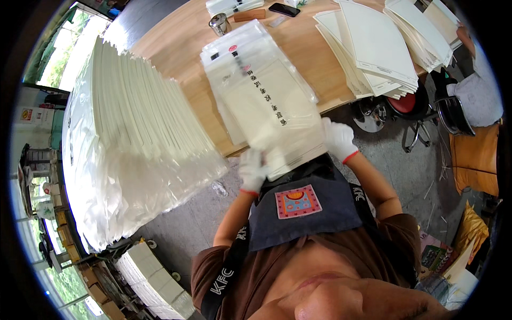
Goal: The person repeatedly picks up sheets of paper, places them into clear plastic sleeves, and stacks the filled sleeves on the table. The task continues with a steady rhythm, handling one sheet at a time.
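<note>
A clear plastic bag (274,106) with cream paper inside and black print lies on a pile of similar bags (229,45). Its near end reaches past the table's front edge, toward my apron. Wearing a white glove with a red cuff, my right hand (339,140) closes on the bag's near right corner. My left hand (253,168), gloved alike, is at the near left edge of the bag and paper. Motion blurs its fingers, so their grip cannot be made out.
A tall stack of filled plastic bags (144,117) leans at the left. Cream paper sheets (378,45) fan out at the table's right, beside a person in a pale top (477,88). A metal cup (219,24) and a phone (284,9) stand at the back. A stool (404,104) is beyond the edge.
</note>
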A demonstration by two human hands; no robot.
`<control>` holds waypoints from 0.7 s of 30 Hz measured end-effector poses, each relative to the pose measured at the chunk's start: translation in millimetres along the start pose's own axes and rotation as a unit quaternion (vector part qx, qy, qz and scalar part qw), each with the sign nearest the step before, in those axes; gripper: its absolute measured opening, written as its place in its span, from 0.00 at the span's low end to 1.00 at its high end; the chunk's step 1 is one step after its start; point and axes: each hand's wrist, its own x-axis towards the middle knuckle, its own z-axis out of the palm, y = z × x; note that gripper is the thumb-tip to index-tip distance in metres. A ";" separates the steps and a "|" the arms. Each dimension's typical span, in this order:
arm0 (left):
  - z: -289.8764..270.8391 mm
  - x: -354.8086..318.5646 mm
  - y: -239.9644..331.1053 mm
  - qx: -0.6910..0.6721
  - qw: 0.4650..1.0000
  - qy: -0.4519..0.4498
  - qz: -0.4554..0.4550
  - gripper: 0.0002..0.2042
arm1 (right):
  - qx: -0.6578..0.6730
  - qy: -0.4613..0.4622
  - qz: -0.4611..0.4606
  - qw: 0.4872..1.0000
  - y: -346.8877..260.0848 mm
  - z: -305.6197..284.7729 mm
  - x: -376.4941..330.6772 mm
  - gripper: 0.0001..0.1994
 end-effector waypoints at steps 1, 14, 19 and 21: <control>-6.1 -15.9 -13.4 -0.004 0.996 -0.006 -0.089 0.07 | -0.034 0.030 -0.033 0.998 -1.2 4.1 -9.7 0.11; -40.3 -10.5 6.5 -0.186 0.944 0.065 -0.263 0.06 | -0.114 0.051 -0.254 0.959 -0.3 -13.0 -49.4 0.06; -33.3 -102.5 -18.3 -0.097 0.957 -0.114 -0.246 0.06 | -0.016 -0.277 -0.094 0.956 4.5 -36.3 -58.6 0.14; -32.2 -102.0 -23.2 -0.244 0.877 -0.063 -0.409 0.06 | 0.082 -0.218 -0.056 0.971 35.5 0.2 -36.2 0.17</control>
